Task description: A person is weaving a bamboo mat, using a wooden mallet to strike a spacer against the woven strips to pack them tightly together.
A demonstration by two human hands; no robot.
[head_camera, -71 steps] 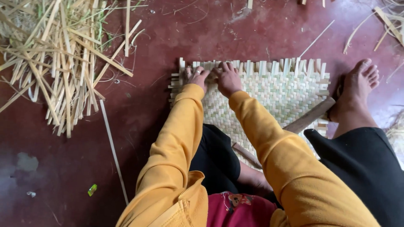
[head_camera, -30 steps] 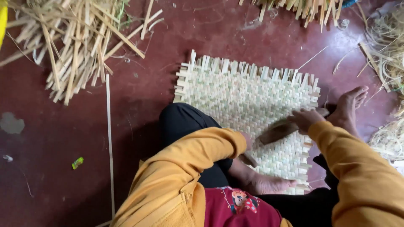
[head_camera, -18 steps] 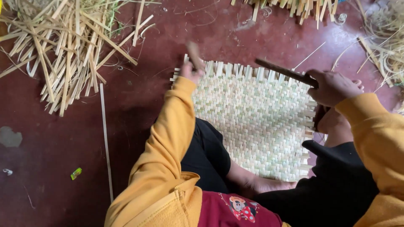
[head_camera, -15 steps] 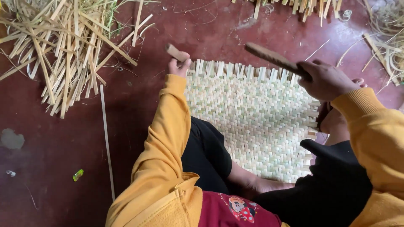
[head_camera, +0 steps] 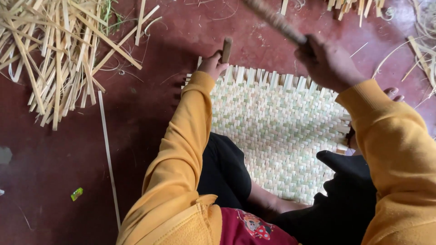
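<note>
Mat (head_camera: 277,131): a pale woven square of flat split strips, cream with faint green, lies flat on the dark red floor (head_camera: 150,104) in front of the seated person, its near edge tucked under black-clad legs (head_camera: 227,172). The weave is tight and regular, a checker-like plaiting; along the far edge the loose strip ends stick out like a short fringe. The left hand (head_camera: 212,66) sits at the mat's far left corner, fingers closed around a short brown peg (head_camera: 226,49) that stands nearly upright with its lower end at the fringe. The right hand (head_camera: 326,61) is raised above the mat's far right part, its grip clamped tight on a long brown stick (head_camera: 274,20) that slants up and away to the left; the stick is motion-blurred, so its surface cannot be told. Both sleeves are thick orange-yellow fabric. A bare foot (head_camera: 393,93) shows just beyond the mat's right edge, partly hidden by the right sleeve. On the floor's far left lies a loose heap of straw-coloured strips (head_camera: 54,50), long, flat and crossing at all angles, with one thin strip (head_camera: 108,149) lying alone, running toward the near edge. More strips are scattered along the far and right edges. A small green scrap (head_camera: 76,194) lies at the near left.
</note>
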